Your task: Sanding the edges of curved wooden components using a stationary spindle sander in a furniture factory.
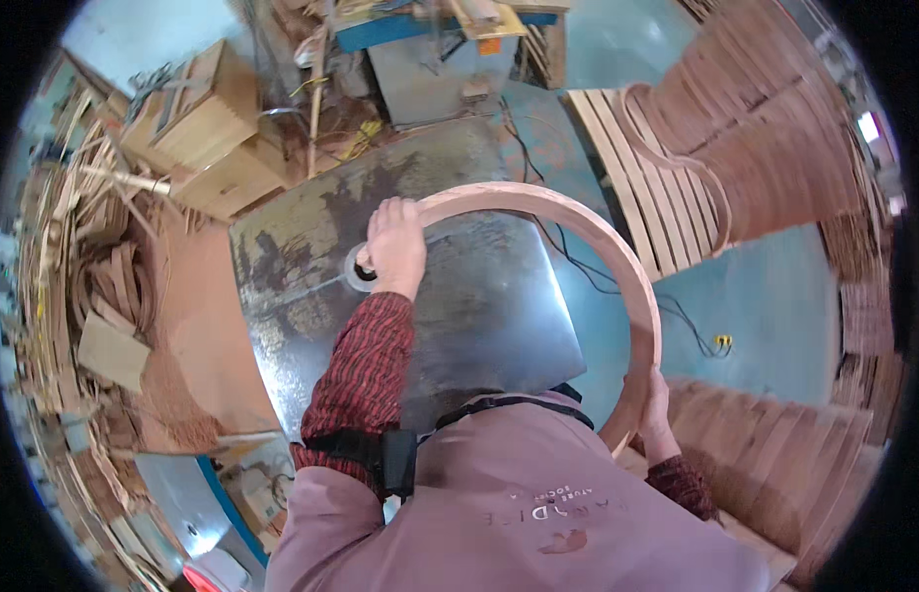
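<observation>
A large curved wooden piece (632, 276), shaped like a ring or big arc, spans from the worn metal table (479, 286) out past its right edge. My left hand (395, 247) is closed over its far left end. That end lies beside a round insert (356, 276) with a dark opening in the tabletop. Lower on the right, my right hand (656, 409) grips the outer side of the same piece, off the table. Its near end is hidden behind my body.
Stacked curved wooden pieces (765, 128) stand on a slatted pallet (637, 187) at the far right; another stack (775, 444) is near my right arm. Black cables (568, 252) run over the floor. Wooden boxes (208, 118) and scrap wood (114, 276) lie left, by sawdust (173, 395).
</observation>
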A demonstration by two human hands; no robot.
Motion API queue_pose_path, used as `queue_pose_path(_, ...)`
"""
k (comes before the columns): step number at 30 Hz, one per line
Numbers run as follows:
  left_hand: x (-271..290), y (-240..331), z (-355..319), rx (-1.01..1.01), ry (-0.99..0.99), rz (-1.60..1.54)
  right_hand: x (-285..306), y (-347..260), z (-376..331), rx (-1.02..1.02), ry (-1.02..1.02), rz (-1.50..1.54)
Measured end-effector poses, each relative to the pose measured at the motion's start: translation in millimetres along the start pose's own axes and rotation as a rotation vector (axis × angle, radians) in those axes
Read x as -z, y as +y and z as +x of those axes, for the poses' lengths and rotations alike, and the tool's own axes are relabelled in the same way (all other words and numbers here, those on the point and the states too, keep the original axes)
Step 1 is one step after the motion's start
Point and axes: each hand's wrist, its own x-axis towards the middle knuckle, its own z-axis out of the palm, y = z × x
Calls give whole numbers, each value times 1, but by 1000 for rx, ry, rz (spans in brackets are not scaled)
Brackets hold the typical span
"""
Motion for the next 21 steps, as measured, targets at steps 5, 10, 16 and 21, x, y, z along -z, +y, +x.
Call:
queue_pose_path(5,-4,-2,-2,-21,-29,-45,-11,-4,-7,24,39,14)
queue_pose_path(10,2,2,-2,2,-65,-36,-4,5,-4,41,52,-34)
queue_pose_path(16,8,4,-4,11,-92,-42,0,12,2,46,56,-54)
queue_pose_path(21,7,-8,-17,39,-102,-2,-12,-1,-2,32,55,-48)
